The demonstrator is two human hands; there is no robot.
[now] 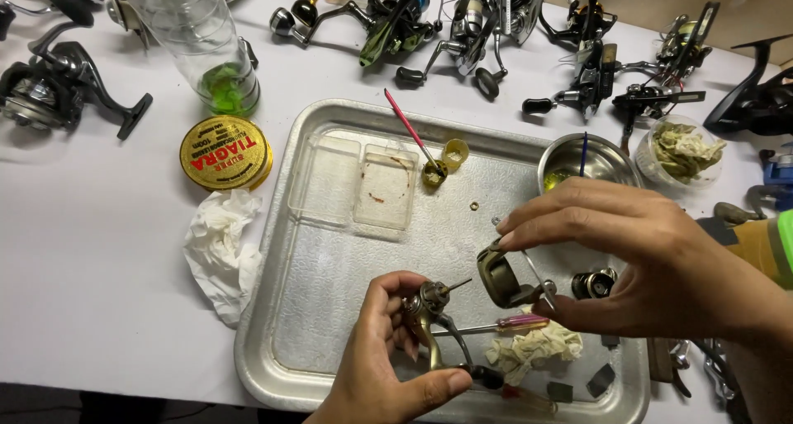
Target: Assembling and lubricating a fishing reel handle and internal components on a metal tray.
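Over a dented metal tray point(330, 341), the left hand point(388, 366) had its fingers wrapped around a bronze fishing reel body point(429, 312) with its shaft pointing up. The right hand point(652, 259) pinched the reel's detached rotor point(504, 277) by its wire bail, just beside the body. A crumpled rag point(533, 350) and a small screwdriver point(504, 323) lay on the tray below.

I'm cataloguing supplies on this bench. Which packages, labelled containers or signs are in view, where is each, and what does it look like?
Line spool: left of the tray, round, flat, gold label with red band.
Plastic bottle: behind the spool, clear, green liquid at its bottom, no label visible.
Clear box: on the tray's far left, rectangular, open, unlabelled.
Clear tub: right of the steel bowl, round, holding crumpled rag.
No signs or screens.
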